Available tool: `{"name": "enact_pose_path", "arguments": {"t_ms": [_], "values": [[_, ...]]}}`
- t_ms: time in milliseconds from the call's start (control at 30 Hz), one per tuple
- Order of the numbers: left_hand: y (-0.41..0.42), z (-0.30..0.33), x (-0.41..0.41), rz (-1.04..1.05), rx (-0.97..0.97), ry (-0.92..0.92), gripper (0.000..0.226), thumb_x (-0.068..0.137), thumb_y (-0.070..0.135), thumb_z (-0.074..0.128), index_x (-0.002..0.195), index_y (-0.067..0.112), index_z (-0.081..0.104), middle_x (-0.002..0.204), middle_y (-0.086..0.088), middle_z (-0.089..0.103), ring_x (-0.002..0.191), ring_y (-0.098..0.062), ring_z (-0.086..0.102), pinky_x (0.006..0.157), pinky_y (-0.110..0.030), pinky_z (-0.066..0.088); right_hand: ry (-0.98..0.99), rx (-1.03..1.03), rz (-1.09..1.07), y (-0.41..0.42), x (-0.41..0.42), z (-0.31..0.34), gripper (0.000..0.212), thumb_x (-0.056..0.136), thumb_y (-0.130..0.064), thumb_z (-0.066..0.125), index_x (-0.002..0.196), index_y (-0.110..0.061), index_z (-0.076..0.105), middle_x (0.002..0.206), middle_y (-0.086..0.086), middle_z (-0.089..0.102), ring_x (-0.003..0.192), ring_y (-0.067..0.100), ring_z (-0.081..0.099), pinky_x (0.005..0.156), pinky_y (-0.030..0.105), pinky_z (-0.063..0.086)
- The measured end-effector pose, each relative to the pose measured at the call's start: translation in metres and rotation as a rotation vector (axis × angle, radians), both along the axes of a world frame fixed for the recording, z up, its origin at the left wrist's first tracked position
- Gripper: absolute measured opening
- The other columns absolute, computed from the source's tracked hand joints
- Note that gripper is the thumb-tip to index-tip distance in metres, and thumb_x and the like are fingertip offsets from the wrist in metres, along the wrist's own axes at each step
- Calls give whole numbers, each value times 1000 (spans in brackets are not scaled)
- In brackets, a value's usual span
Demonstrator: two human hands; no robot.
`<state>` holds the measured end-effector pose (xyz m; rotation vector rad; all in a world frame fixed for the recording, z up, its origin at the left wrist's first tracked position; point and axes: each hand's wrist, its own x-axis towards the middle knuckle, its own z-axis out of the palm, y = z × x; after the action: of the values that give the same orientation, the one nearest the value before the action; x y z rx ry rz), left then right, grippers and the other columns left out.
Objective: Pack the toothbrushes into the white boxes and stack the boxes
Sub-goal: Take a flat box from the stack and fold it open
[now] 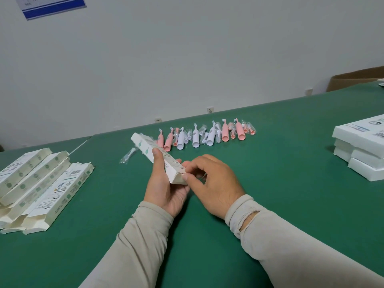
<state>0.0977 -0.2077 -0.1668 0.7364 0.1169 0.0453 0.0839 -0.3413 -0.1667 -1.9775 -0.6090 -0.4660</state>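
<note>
Left hand [166,190] wrapped round a white box [158,157], thumb along its top face, box slanting up and away from the palm. Right hand [212,183] at the box's near end, thumb and forefinger pinching the end flap [182,177]; other fingers loosely curled, holding nothing else that can be seen. Probably closing or opening that end; cannot tell whether a brush is inside.

Beyond both hands, a row of toothbrushes [205,134], pink and white, with small bagged heads among them. One bagged head [128,155] loose just past the left hand. Far out to the left, a heap of open boxes [41,183]. Well off to the right, a stack of closed boxes [361,150].

To do it well: hold the box steady, without squeezing so hard that the thin card bows. Fold the side tabs in first, then slide the tuck flap straight into the slot. Press along the crease, not the middle. Keep the end tilted up so nothing slips out. Then across to the right-hand stack, edges squared.
</note>
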Motion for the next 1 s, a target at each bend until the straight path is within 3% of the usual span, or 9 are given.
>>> {"name": "enact_pose_path", "arguments": {"t_ms": [133,200,267,367,500,633,733,833,1000], "values": [[2,0,-1,-103,-36,-21,84,86,70,52,140,7,41,101,-14,58,102,-32,61,82,-54,57,4,-51,-40,-5,3,3,13,84,-37,73,79,-31,63,83,-18,55,78,5,54,76,31,51],[5,1,0,-128,-40,-52,83,83,72,51,144,16,43,130,-11,55,121,-30,57,92,-60,52,56,-73,19,-10,6,5,13,82,-35,75,80,-36,63,86,-14,56,76,7,56,78,33,52],[6,0,0,-133,-43,-44,78,83,73,49,137,17,48,154,-13,33,141,-30,38,100,-64,45,101,-69,54,-14,9,5,13,81,-31,77,84,-33,65,89,-13,58,74,8,57,78,33,53],[5,-3,1,-177,-69,-48,70,86,74,46,125,16,50,125,-17,57,131,-41,50,96,-68,45,112,-22,35,-12,11,1,11,80,-28,78,83,-28,68,84,-13,62,70,8,57,71,26,52],[6,-4,1,-165,-65,-50,68,85,73,48,121,15,55,91,-20,68,124,-41,54,102,-69,40,153,36,28,-9,12,-3,11,80,-28,78,80,-25,68,74,-17,64,65,3,56,66,23,52],[3,0,-1,-160,-27,-19,78,87,74,45,132,11,47,97,-21,64,123,-44,57,94,-64,49,214,55,44,-8,13,-5,17,78,-34,79,77,-24,66,65,-32,61,55,-2,52,58,16,44],[-1,4,-5,-209,-32,-107,62,89,70,46,129,24,53,83,-19,69,93,-39,70,84,-58,54,213,45,5,-10,11,-3,37,66,-57,78,73,-25,63,64,-28,62,53,0,52,56,21,48],[-4,5,-8,-207,4,-63,67,91,70,44,128,15,50,81,-19,69,87,-39,70,82,-56,55,205,7,-34,-14,10,-2,43,65,-61,79,67,-22,60,62,-36,58,55,-5,54,53,16,40],[-3,7,-10,-154,53,-31,59,91,70,46,116,19,63,78,-15,69,82,-34,70,93,-57,48,190,-83,-50,-18,11,5,52,63,-73,67,65,-22,61,58,-17,59,55,5,50,62,37,53]]}}
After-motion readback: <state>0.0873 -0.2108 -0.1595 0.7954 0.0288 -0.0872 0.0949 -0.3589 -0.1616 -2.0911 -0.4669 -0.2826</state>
